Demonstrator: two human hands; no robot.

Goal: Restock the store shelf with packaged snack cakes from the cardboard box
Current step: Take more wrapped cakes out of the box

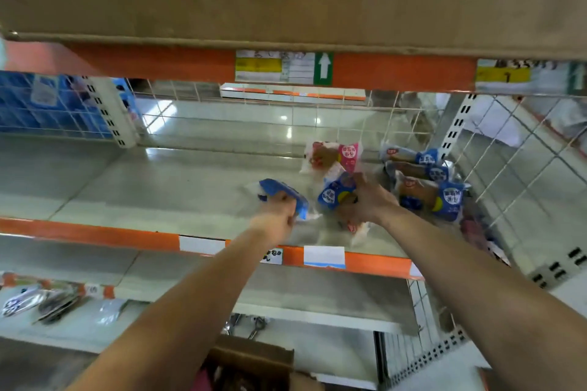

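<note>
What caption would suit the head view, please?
Left hand holds one blue snack pack, right hand another, over the shelf.

Snack cake packs (425, 181) lie on the shelf (143, 187) at its right end beside the wire divider (524, 162), with the cardboard box (251, 362) below in front.

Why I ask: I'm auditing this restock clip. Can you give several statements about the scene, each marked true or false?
1. The left hand grips a blue packet. True.
2. The right hand is empty. False: it holds a second blue packet.
3. A pink-labelled packet lies on the shelf. True.
4. The cardboard box sits on that shelf. False: it is lower down, near the person.
</note>
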